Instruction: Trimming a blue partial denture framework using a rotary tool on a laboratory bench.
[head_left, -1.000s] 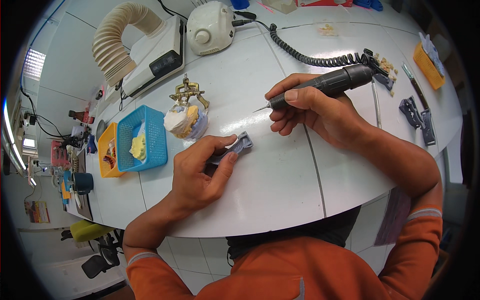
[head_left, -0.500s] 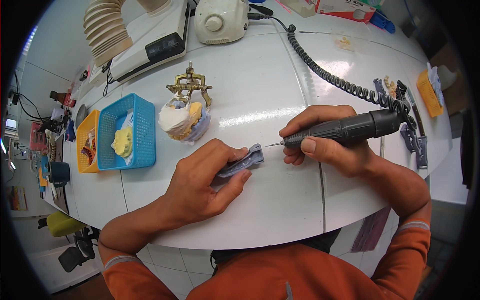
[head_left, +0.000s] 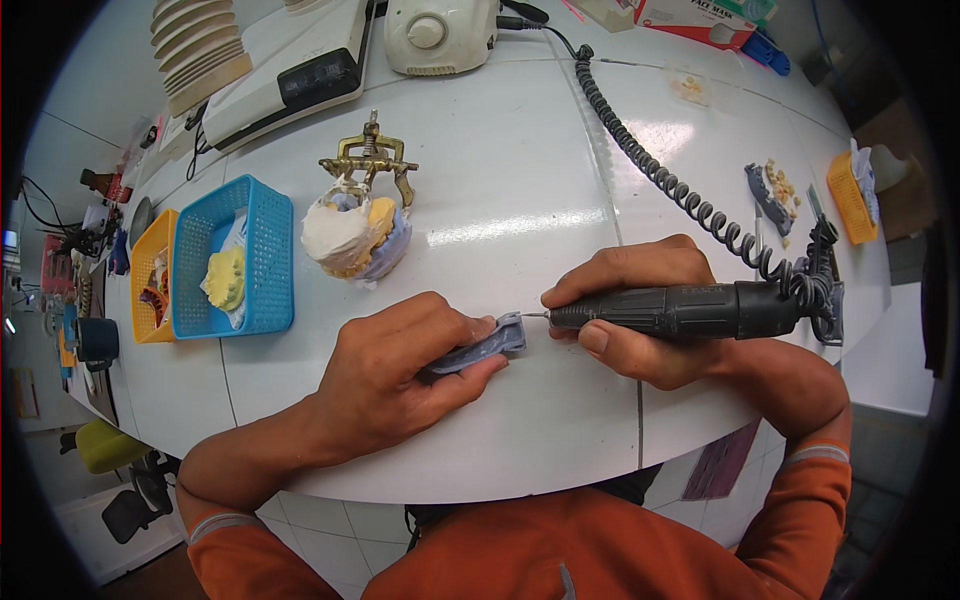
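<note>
Between the thumb and fingers of my left hand (head_left: 375, 375) is a blue-grey dental tray (head_left: 478, 353), a curved piece with a raised end pointing right. My fingers hide part of it. My right hand (head_left: 660, 358) is closed around a black rotary handpiece (head_left: 690, 312), held nearly level. Its thin metal bur (head_left: 536, 314) points left, its tip at the raised end of the tray; whether they touch I cannot tell for sure. From the handpiece's rear a coiled black cord (head_left: 665, 165) runs back across the table.
A brass articulator (head_left: 370, 155) carrying plaster dental casts (head_left: 335, 232) stands beyond my left hand. Left of it are a blue basket (head_left: 283, 270) with a yellow cast and an orange basket (head_left: 147, 245). The motor's control box (head_left: 440, 42) sits at the back. Small tooth-coloured pieces (head_left: 780, 187) lie right.
The handpiece has moved left and slightly down, bringing the bur from a short gap up to the tray's end. The tray has shifted slightly. The whole view has moved a little.
</note>
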